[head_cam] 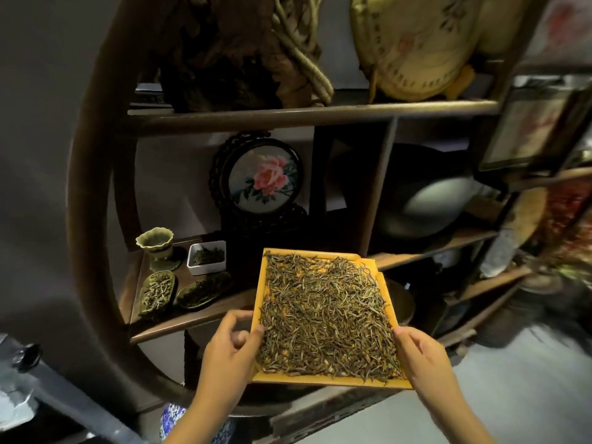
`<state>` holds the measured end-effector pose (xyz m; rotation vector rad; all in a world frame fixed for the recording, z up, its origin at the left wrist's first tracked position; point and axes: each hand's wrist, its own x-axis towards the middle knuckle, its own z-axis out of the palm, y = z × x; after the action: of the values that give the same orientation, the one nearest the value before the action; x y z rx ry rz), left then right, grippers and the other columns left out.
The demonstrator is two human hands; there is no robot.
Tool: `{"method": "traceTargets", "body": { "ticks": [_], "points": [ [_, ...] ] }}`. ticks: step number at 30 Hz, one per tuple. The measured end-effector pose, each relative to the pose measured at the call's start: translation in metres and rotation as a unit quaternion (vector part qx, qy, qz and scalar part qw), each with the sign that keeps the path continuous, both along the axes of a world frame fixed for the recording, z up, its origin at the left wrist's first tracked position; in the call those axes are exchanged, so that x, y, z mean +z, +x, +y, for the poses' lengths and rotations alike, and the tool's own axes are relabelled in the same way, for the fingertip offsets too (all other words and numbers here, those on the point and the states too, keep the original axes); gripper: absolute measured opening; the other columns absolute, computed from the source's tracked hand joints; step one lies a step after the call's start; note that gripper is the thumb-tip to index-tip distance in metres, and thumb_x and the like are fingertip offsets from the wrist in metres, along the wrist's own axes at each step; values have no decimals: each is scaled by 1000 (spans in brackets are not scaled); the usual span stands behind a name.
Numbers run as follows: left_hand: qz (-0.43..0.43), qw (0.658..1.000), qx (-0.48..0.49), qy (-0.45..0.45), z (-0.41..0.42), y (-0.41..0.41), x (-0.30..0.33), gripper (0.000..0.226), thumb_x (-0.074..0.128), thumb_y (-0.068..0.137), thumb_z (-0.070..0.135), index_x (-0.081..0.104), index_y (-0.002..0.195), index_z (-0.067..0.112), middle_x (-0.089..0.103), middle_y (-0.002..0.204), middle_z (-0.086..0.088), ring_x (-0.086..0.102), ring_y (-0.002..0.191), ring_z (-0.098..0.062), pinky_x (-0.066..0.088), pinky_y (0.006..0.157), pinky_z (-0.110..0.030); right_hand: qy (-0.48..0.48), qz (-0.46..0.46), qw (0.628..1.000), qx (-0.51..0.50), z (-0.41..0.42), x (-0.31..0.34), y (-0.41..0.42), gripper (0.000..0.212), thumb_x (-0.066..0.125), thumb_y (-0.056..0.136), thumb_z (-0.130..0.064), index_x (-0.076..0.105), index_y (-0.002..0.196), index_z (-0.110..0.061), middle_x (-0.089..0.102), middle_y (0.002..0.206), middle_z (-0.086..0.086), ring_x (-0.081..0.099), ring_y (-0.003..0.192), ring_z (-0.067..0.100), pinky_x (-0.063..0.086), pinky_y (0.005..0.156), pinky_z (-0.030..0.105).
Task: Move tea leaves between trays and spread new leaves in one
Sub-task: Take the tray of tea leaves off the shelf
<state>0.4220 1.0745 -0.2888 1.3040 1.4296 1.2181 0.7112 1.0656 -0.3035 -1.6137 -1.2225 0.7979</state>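
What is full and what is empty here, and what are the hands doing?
Square yellow tray: full of dry tea leaves, held up.
Left hand: grips tray's left edge.
Right hand: grips tray's right edge.
White square dish: some leaves inside.
Two green leaf-shaped dishes: hold leaves.
Green fluted cup: upright.
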Motion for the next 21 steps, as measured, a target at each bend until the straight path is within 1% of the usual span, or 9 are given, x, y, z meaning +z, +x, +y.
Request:
{"method": "traceTargets", "body": {
  "ticks": [3, 5, 8, 9, 12, 15, 16, 18, 21],
  "points": [
    [5, 998, -68, 0, -15, 11, 7, 11, 60, 95, 21, 58, 97, 32, 72, 63, -6, 73, 63, -13, 53, 55, -22, 19, 0, 998, -63, -49, 10, 6, 32, 50, 97, -22, 71, 73, -17, 72, 72, -4, 66, 74, 13, 50, 70, 34],
    [15, 994, -107, 3, -28, 22, 13, 20, 60, 95, 21, 57, 91, 40, 75, 68, -8, 74, 66, -18, 55, 59, -31, 36, -11, 994, -103, -84, 17, 10, 32, 51, 96, -18, 69, 70, -14, 69, 64, -8, 61, 64, 4, 47, 61, 23],
    [20, 986, -166, 10, -49, 44, 20, 18, 60, 95, 22, 56, 91, 39, 75, 69, -8, 74, 67, -19, 57, 67, -42, 42, -36, 986, -156, -140, 28, 20, 33, 51, 96, -20, 69, 70, -13, 69, 64, -2, 60, 62, 10, 43, 58, 28],
    [19, 982, -187, 10, -56, 52, 21, 14, 59, 95, 22, 56, 92, 36, 76, 70, -6, 74, 68, -18, 58, 67, -43, 42, -40, 983, -177, -160, 32, 23, 33, 50, 96, -21, 70, 70, -14, 70, 65, -2, 60, 61, 8, 43, 56, 25],
    [2, 969, -246, 2, -82, 86, 27, 11, 59, 95, 20, 58, 95, 30, 77, 78, 1, 74, 70, -13, 60, 64, -41, 55, -49, 965, -250, -221, 41, 37, 35, 51, 96, -18, 68, 65, -18, 69, 60, -10, 58, 56, -2, 40, 47, 9],
    [-17, 953, -302, -13, -107, 119, 29, 10, 59, 95, 18, 59, 97, 29, 77, 81, 2, 74, 73, -12, 59, 59, -31, 45, -50, 951, -301, -274, 50, 50, 32, 52, 95, -16, 67, 67, -12, 65, 59, -3, 57, 59, 9, 40, 50, 14],
    [-19, 945, -327, -16, -118, 134, 30, 9, 59, 95, 18, 59, 97, 27, 77, 82, 0, 74, 74, -13, 59, 60, -31, 44, -53, 943, -325, -296, 51, 55, 32, 53, 95, -16, 66, 66, -9, 63, 58, -2, 55, 58, 9, 39, 50, 16],
    [-19, 930, -366, -15, -141, 162, 30, 9, 59, 95, 18, 61, 96, 26, 76, 83, 1, 74, 76, -15, 60, 59, -29, 48, -52, 926, -370, -340, 55, 60, 30, 55, 92, -18, 66, 64, -12, 64, 53, -7, 56, 53, 0, 39, 48, 11],
    [-29, 902, -430, -14, -182, 204, 30, 10, 61, 93, 12, 62, 95, 22, 75, 71, 5, 72, 65, -12, 56, 50, -24, 54, -34, 897, -438, -406, 56, 68, 29, 54, 92, -19, 71, 70, -11, 68, 57, -7, 57, 53, -4, 40, 49, 6]
  ]
}}
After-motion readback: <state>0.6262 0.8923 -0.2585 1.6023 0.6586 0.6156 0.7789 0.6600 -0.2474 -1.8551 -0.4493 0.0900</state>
